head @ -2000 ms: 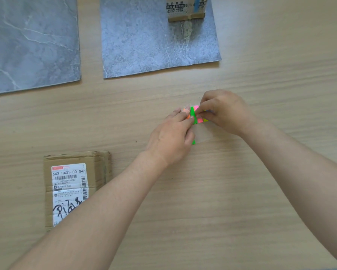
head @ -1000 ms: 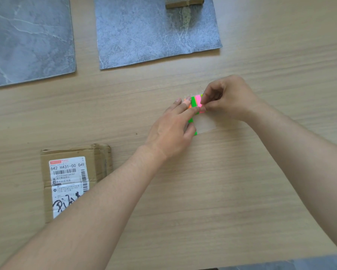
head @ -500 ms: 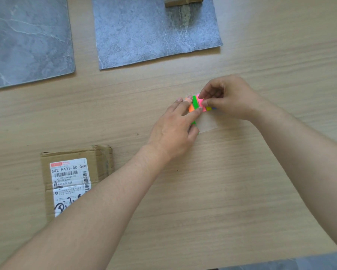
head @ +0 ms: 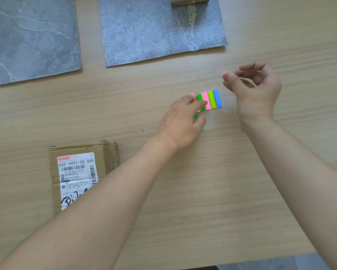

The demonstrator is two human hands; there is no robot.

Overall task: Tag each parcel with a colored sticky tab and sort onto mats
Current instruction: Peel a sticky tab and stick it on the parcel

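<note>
Since half a second ago the right hand [head: 257, 90] has lifted up and to the right, away from the pad of sticky tabs [head: 212, 100], which now lies uncovered on that side. Its thumb and forefinger pinch a thin pink tab [head: 224, 71], of which only a faint, blurred sliver shows past the fingertips; the other fingers curl loosely above the palm. The left hand [head: 181, 123] rests on the pad's left part with its fingers laid fairly flat, pressing rather than gripping, and it hides most of the orange and dark green strips. The pink, lime and blue strips beside them show whole: narrow, glossy, upright rectangles set edge to edge on a clear film backing that is barely visible against the wood. Near the table's front left lies a cardboard parcel [head: 76, 172], flat and creased, with a dented corner and a white shipping label bearing barcodes and black handwriting; the left forearm crosses its lower right part. A second parcel [head: 189, 1] sits on the far edge of the right mat [head: 159, 32], cut off by the top of the view so that only a brown strip remains. That mat is blue-grey with a mottled stone look; the left mat [head: 31, 36] is darker, veined like marble, and cropped at the left and top. Both lie flat on the pale wood-grain table [head: 241, 201].
</note>
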